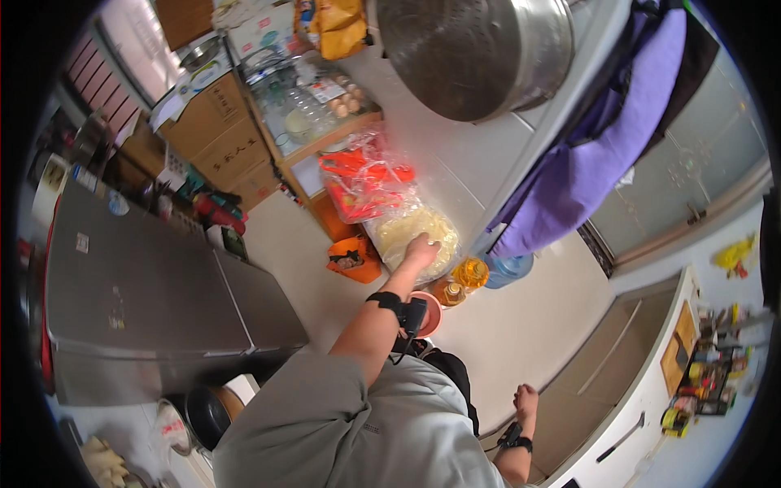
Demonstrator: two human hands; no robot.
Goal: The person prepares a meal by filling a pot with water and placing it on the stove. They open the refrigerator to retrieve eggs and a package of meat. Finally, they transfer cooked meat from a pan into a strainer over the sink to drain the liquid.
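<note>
My left hand [422, 250] reaches over a clear plastic bag [448, 229] with something pale yellow inside, its fingers bent at the plastic; whether they pinch it cannot be told. Red plastic bags [366, 183] lie against the far side of that bag. My right hand [526, 399] hangs low at my right side, near the cabinet, fingers curled and nothing visible in it. Close to the pale bag stand bottles of yellow-orange liquid [471, 271], a pink bowl [427, 314] and an orange container [354, 261] with contents that are unclear.
A large metal pot [476, 55] looms at the top, beside a hanging purple garment [586, 165]. A blue water jug [509, 269] stands on the floor. The grey refrigerator [146, 274] is at left, a glass-topped table [305, 110] with eggs ahead, a counter [634, 396] at right.
</note>
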